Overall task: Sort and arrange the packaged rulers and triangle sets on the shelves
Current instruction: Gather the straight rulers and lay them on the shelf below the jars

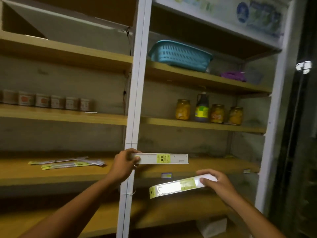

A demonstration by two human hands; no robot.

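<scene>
The left hand (pixel 124 163) pinched one end of a long, flat, clear-packaged ruler with a yellow-green label (pixel 163 158), holding it level just right of the white vertical shelf post (pixel 135 100), in front of the wooden shelf (pixel 68 172) third from the top. The right hand (pixel 217 183) gripped the end of a second packaged ruler with a yellow-green header card (pixel 173 187), tilted so that its far end dipped toward the post, lower than the first ruler and apart from it. A small loose pile of similar packaged rulers (pixel 68 163) lay flat on that same shelf, well left of the post. One shelf higher, a row of small brown labelled jars (pixel 49 101) stood left of the post, while glass jars of yellow fruit (pixel 182 109) and a dark bottle with a yellow label (pixel 202 107) stood right of it. Above those, right of the post, sat an upturned blue plastic basket (pixel 180 54).
</scene>
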